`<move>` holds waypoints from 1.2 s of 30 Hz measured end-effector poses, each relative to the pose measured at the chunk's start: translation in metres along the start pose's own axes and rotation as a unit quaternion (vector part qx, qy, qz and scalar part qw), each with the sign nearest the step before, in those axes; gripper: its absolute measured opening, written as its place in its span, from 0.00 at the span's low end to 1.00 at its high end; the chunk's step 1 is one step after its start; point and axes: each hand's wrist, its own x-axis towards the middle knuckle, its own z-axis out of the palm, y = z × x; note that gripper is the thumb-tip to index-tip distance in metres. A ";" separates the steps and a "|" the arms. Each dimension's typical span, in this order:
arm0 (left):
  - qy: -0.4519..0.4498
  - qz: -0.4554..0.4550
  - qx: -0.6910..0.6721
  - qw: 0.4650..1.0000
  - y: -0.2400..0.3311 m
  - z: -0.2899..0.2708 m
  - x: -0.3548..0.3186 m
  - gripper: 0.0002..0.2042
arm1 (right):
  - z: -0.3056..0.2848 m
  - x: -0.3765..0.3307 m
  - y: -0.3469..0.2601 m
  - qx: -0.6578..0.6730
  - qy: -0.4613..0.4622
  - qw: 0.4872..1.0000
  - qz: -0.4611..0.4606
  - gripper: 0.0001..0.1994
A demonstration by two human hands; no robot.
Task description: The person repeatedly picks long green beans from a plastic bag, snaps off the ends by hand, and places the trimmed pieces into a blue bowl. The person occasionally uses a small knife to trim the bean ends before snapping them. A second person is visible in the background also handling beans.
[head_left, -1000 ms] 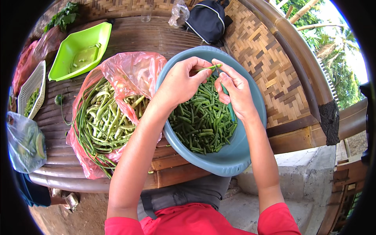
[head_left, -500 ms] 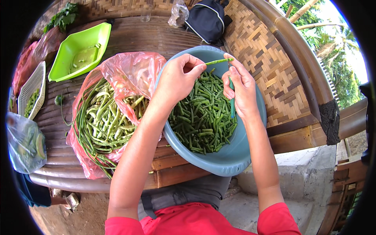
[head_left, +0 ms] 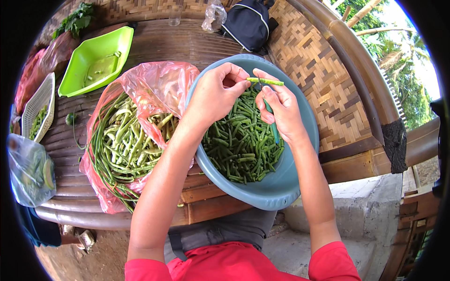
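My left hand [head_left: 220, 91] pinches one end of a green bean [head_left: 275, 82] above a blue-grey basin [head_left: 213, 157]. A small knife [head_left: 269, 112] with a teal handle is gripped in my right hand [head_left: 281, 107]; its thin blade meets the bean close to my left fingertips. Under both hands, many short pieces of cut green bean [head_left: 243, 136] fill the basin's bottom. Left of the basin, a pink plastic bag [head_left: 159, 77] lies open, with pale bean pods [head_left: 126, 136] and long green beans [head_left: 98, 154] in it.
A lime-green tray [head_left: 77, 70] with a few bean bits lies at the back left, near a white basket [head_left: 44, 103]. A clear bag of vegetables [head_left: 30, 171] sits at the left edge. Behind the basin is a black bag [head_left: 246, 25]. Someone's foot [head_left: 86, 240] shows at lower left.
My right hand and knife have shifted left and slightly down, toward my left hand. The blade now crosses the bean nearer my left fingers.
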 end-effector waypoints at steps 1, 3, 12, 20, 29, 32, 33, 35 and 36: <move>-0.001 -0.004 -0.002 1.000 0.001 0.001 0.000 0.08 | 0.000 0.002 0.000 0.001 0.002 1.000 0.003 0.24; -0.006 -0.013 0.001 1.000 0.002 0.002 -0.001 0.08 | -0.001 0.002 0.001 -0.005 0.010 1.000 0.012 0.23; -0.027 -0.010 0.014 0.999 0.002 0.001 0.000 0.07 | 0.000 -0.001 -0.002 -0.001 -0.007 1.000 0.008 0.21; -0.025 0.050 0.036 0.998 0.001 0.003 -0.002 0.03 | 0.000 0.000 -0.001 -0.009 0.001 1.000 0.024 0.21; 0.045 0.288 0.293 0.911 0.006 0.012 -0.003 0.07 | -0.005 -0.001 -0.002 0.095 -0.002 0.993 0.073 0.18; 0.049 0.309 0.332 0.890 0.008 0.016 -0.008 0.09 | -0.009 0.003 0.002 0.115 0.029 0.989 0.087 0.18; 0.050 0.306 0.328 0.893 0.009 0.017 -0.009 0.08 | -0.011 0.004 0.002 0.110 0.045 0.989 0.090 0.18; 0.057 0.296 0.310 0.902 0.014 0.017 -0.011 0.07 | -0.013 0.006 0.004 0.022 0.058 0.994 0.091 0.20; 0.056 0.275 0.277 0.919 0.017 0.016 -0.010 0.07 | -0.014 0.006 0.005 -0.014 0.057 0.995 0.086 0.21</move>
